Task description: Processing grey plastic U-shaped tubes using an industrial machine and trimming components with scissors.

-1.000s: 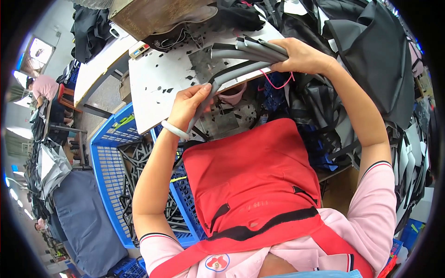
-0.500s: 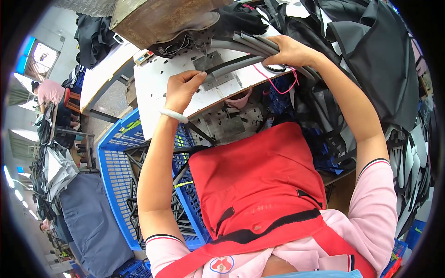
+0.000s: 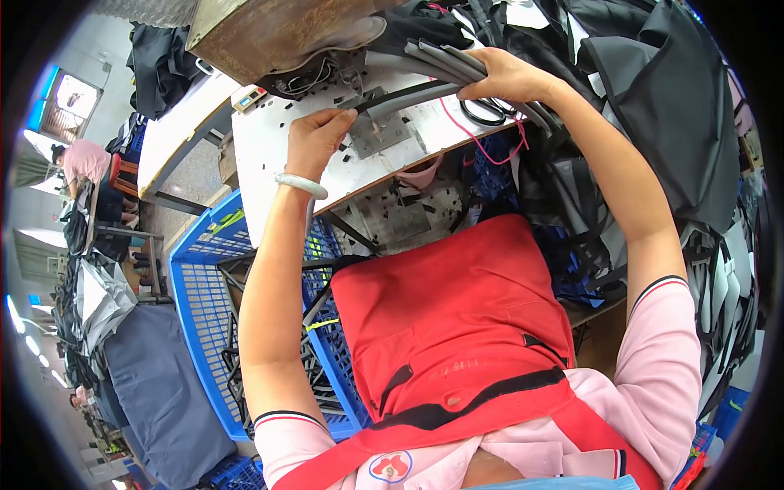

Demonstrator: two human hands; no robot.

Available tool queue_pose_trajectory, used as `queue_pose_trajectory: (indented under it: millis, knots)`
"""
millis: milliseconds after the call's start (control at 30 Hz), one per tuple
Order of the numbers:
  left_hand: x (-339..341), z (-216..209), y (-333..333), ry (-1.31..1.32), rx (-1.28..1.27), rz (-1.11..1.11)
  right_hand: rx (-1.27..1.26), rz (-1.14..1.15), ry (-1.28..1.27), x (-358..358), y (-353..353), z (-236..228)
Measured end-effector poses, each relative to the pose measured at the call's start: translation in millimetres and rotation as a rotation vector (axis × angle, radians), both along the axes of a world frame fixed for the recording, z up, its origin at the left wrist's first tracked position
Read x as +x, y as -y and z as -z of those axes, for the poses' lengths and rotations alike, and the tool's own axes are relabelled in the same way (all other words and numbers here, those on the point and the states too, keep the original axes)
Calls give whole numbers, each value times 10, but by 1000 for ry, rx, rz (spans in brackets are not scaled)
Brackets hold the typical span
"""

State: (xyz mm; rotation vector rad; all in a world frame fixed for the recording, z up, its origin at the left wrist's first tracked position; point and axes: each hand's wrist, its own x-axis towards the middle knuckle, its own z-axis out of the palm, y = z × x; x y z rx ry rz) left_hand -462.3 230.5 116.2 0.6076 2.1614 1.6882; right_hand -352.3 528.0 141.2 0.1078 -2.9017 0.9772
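Observation:
Above the white worktable [image 3: 269, 163], my right hand [image 3: 518, 77] is closed around a bundle of grey strips [image 3: 433, 59] that look rolled or folded along their length. One grey-and-black strip [image 3: 400, 100] bows from that bundle across to my left hand [image 3: 317, 143]. There, thumb and fingers pinch it near their tips. A grey length shows below my left wrist, beside the white bangle [image 3: 302, 184]. Under the stretched strip lies a square metal plate [image 3: 384, 139] set into the tabletop, dotted with small black scraps.
A rusty metal machine housing [image 3: 269, 37] overhangs the table's back. At lower left stands a blue plastic basket [image 3: 208, 327] holding black strips. A pink cord [image 3: 482, 143] hangs over the right edge near black loops [image 3: 490, 113]. Black sheets [image 3: 665, 106] are heaped at right.
Both hands have shifted slightly up and away, carrying the strips with them. My left hand has also moved a little left, and more of the metal plate shows.

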Motion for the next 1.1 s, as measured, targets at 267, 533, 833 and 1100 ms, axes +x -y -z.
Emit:
queue_pose_trajectory:
  millis: [267, 533, 833, 1100]
  knots:
    - [-47, -29, -24, 40, 104, -2, 9, 35, -46, -28, -7, -48]
    - [-123, 12, -34, 83, 184, -62, 37, 52, -26, -97, -71, -16]
    - [-172, 412, 390, -36, -116, -104, -577, 117, 45, 674, 332, -47]
    - [-204, 1094, 438, -508, -367, -203, -890, 28, 291, 2258, 425, 408]
